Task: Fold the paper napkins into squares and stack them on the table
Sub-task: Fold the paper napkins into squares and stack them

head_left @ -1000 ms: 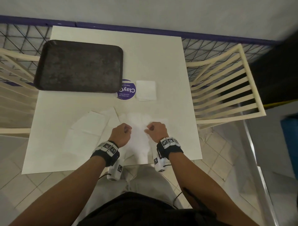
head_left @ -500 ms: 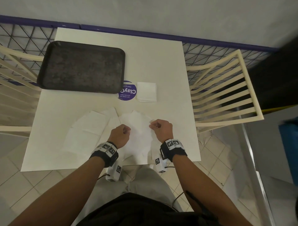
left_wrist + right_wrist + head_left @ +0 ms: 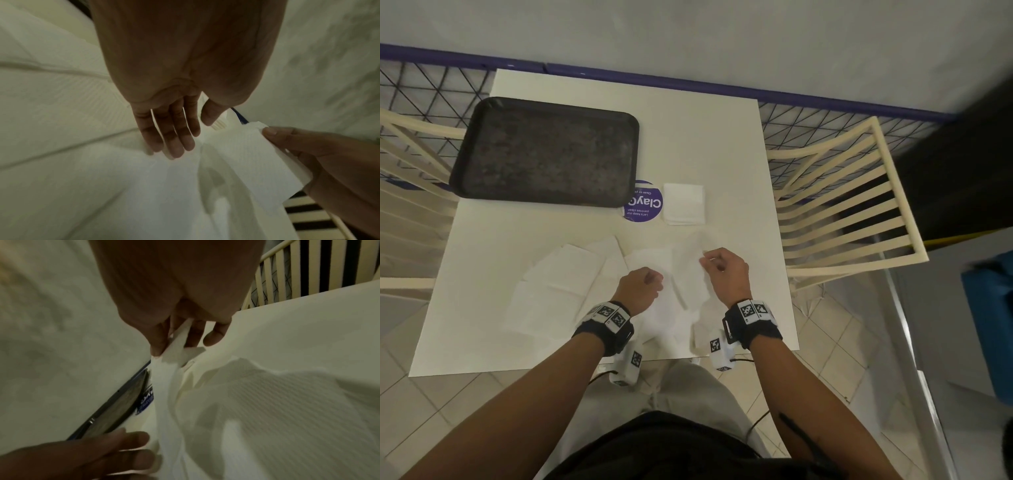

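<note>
Since a moment ago, right hand has lifted one napkin edge higher off the table | right hand pinches that edge | left hand rests straight fingers on the napkin | folded stack lies beside purple sticker, near dark tray

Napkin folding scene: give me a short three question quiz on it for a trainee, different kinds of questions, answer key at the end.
1. True or false: the dark tray holds folded napkins.
2. Which hand pinches the lifted napkin? A) left hand B) right hand
3. Fill in: the folded stack lies directly beside the round purple ______.

Key
1. False: nothing lies in it.
2. B: the left hand's fingers are straight, touching the paper.
3. Sticker.
</note>
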{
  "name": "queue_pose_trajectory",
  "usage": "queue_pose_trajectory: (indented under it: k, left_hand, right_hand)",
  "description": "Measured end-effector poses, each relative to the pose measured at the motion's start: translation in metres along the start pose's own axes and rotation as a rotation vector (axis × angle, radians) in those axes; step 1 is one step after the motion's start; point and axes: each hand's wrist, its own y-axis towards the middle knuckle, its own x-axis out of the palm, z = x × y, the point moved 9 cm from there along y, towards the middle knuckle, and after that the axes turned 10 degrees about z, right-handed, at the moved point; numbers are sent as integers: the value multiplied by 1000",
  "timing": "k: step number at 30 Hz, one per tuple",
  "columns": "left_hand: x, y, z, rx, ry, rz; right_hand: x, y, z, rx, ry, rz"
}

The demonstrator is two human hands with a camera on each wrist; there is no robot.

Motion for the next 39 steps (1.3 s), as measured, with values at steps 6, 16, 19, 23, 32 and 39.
queue_pose_trajectory:
  k: [6,16,19,23,32,39]
  left_hand:
    - [18,6,15,-196,-326,-34]
    - [-4,16,43,-88,-608,155]
    - [-8,14,47,-40,-537,168]
    - [-6,6,49,-52,-554,196]
    - [-12,-10,62,101,-461,271]
    - [-21,-17,68,210,-275,325]
  right_hand:
    - [2,9,-2,90,169,-107]
    - [9,19,1,216,196,-301]
    - [12,23,-1,185,171,-321]
    - [13,29,-3,122,152,-319]
    - [3,30,-17,-24,178,-347]
    - [-5,20,-42,-208,41,-270]
